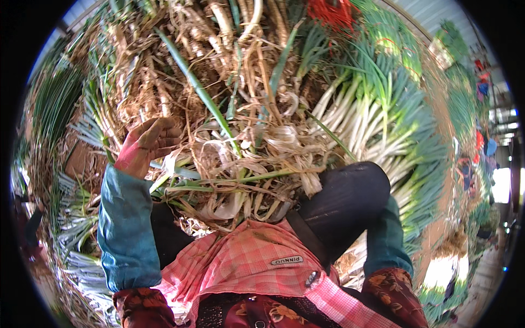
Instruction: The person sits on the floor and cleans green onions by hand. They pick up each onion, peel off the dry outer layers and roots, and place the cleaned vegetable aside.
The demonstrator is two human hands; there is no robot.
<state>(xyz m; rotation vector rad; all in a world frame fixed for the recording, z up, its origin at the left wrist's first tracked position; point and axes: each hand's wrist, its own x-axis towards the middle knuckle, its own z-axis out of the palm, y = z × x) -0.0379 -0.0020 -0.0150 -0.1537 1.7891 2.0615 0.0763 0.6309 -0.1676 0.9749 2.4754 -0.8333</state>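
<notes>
My left hand [148,141] hovers at the root ends of untrimmed green onions [162,98], its fingers loosely bent with nothing seen in them. Dry peeled skins and leaf scraps [246,164] are heaped between my knees. Loose green leaves [205,98] stick out of the heap. My right hand is out of view; the teal sleeve [383,242] of that arm runs down behind my bent right knee [357,184]. Just past that knee lie cleaned green onions [361,110], white stems towards me and green tops outward.
Red ties [334,14] lie at the top. Banded onion bundles [385,37] are stacked beyond, with more bundles [459,98] across a strip of bare soil [441,110]. People are at the far right. Long green leaves [55,98] and other onions [82,229] line the left.
</notes>
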